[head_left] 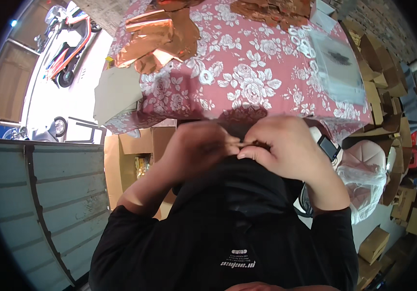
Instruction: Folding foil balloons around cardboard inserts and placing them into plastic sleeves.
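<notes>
Close in front of my chest, at the near edge of the table, my two hands meet. Motion blurs my left hand (pixel 196 148), whose fingers look closed. My right hand (pixel 283 145) has thumb and forefinger pinched together. A thin, small brownish piece (pixel 241 144) runs between both sets of fingertips; its kind is too small and blurred to tell. Beyond the hands lies a table under a pink cloth with white flowers (pixel 247 89). Crumpled copper-coloured film pieces (pixel 167 41) rest at its far left, and more copper-coloured film (pixel 278 12) at the far right.
A small white ring (pixel 206 76) sits mid-table. White rings (pixel 304 43) and clear plastic bags (pixel 339 68) lie at right, beige sheets (pixel 116 94) at the left corner. Cardboard boxes (pixel 376 245) and a plastic-wrapped pink chair (pixel 363 165) stand right; an open carton (pixel 121 162) stands left.
</notes>
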Demonstrator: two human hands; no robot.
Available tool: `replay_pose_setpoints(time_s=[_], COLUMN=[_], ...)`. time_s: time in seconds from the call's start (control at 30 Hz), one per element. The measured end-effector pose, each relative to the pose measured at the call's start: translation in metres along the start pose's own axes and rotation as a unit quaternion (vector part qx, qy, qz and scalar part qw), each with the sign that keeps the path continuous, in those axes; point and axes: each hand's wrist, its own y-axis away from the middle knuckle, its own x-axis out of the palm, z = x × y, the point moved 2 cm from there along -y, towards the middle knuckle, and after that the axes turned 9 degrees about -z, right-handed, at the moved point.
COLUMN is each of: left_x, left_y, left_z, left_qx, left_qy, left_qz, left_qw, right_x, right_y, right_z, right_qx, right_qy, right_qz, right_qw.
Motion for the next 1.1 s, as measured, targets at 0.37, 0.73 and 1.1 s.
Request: replay_pose_setpoints(time_s=[0.37,0.73,1.1], left_x=[-0.094,-0.212,-0.133], left_y=[0.100,0.336,0.454], left_z=[-0.004,0.136,0.263], left_qx=[-0.314,-0.349,-0.486], left_qy=[0.131,-0.545,-0.390], left_qz=[-0.256,-0.185,-0.086], left_qw=[0.905,0.740,0.777], right_x=[-0.020,-0.001,-0.009], right_y=[0.009,-0.006,-0.025], right_z=[0.061,0.126,0.112], right_qx=[-0.130,-0.211,-0.239], right_qy=[-0.065,-0.417,-0.438], right_qz=[-0.199,-0.311,-0.255], right_qw=[0.969,0.828,0.829])
